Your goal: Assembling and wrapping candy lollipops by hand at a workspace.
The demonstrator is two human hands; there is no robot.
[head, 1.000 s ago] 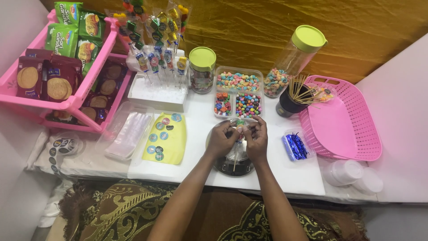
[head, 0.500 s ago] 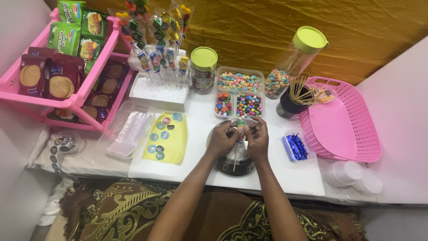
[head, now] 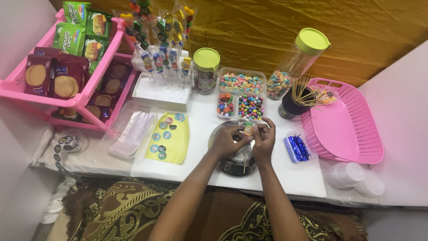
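White table (head: 307,176) carries pink basket (head: 352,129), compartment candy tray (head: 243,96), round scale (head: 234,163). Over the scale, left hand (head: 226,142) and right hand (head: 264,142) both pinch a wrapped candy skewer (head: 248,134), stick pointing down.

Pink basket (head: 343,129) (perhaps solid), yellow-green lids (head: 312,41)

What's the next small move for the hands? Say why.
Probably press the round sticker flat: both the left hand and right hand pinch it at the top of a wrapped skewer held above the scale.
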